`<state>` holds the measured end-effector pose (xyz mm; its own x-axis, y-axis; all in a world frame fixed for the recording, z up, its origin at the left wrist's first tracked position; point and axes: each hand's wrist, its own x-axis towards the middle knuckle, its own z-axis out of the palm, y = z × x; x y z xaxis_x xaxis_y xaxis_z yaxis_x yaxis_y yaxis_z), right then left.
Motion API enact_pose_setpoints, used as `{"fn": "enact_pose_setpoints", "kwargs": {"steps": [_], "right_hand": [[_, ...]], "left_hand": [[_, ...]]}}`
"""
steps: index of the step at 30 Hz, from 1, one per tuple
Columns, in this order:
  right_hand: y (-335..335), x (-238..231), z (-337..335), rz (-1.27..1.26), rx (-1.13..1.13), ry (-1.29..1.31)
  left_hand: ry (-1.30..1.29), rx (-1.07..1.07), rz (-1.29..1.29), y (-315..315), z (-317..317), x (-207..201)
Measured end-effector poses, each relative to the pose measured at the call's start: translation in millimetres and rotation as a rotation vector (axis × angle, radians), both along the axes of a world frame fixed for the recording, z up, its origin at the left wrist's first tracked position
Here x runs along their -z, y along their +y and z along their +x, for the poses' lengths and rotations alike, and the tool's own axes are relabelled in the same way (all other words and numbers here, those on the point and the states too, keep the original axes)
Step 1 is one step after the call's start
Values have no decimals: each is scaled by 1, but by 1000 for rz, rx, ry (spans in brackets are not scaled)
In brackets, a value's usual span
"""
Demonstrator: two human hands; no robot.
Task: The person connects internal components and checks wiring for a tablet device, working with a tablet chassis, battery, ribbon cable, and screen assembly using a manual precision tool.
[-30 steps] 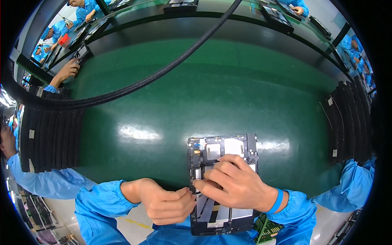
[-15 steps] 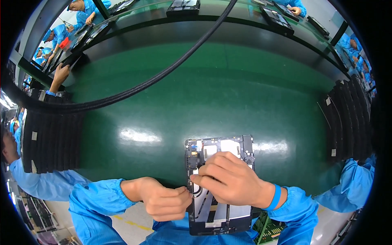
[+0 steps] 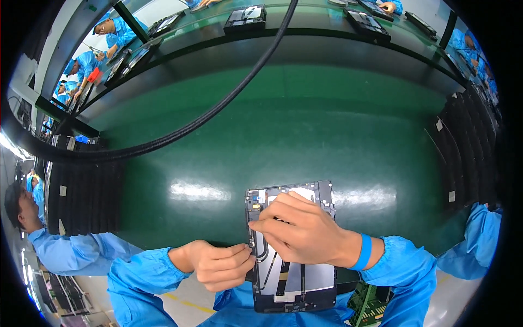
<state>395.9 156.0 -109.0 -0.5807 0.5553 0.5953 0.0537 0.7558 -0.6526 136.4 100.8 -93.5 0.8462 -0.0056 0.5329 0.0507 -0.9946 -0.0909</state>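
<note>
An opened tablet lies at the near edge of the green table, its boards, thin cables and pale inner panels bared. My left hand is closed, thumb and fingertips pinching at the tablet's left edge. Over the upper middle of the tablet reaches my right hand, fingers bent and drawn together. Its fingertips meet on the left border strip, just above my left fingertips. Anything small between them is hidden. A blue band circles my right wrist.
Stacks of black trays stand at the left and the right. A thick black cable arches across the view. On a raised shelf behind lie more opened devices. Co-workers in blue sit on both sides and beyond.
The view has shifted slightly. My right fingertips have moved a little up along the tablet's left border, while my left hand stays at the edge. A co-worker's hand above the left stack has gone.
</note>
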Motion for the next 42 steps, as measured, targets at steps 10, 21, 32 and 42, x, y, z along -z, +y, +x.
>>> {"fn": "enact_pose_setpoints", "kwargs": {"steps": [10, 21, 32, 42], "right_hand": [[0, 1, -1, -17, -22, 20], [2, 2, -2, -120, 1, 90], [8, 1, -4, -282, 14, 100], [7, -8, -4, -393, 9, -49]], "left_hand": [[28, -22, 50, 2, -1, -5], [53, 0, 98, 16, -2, -5], [43, -135, 59, 35, -5, -2], [-76, -189, -104, 33, -6, 1]]}}
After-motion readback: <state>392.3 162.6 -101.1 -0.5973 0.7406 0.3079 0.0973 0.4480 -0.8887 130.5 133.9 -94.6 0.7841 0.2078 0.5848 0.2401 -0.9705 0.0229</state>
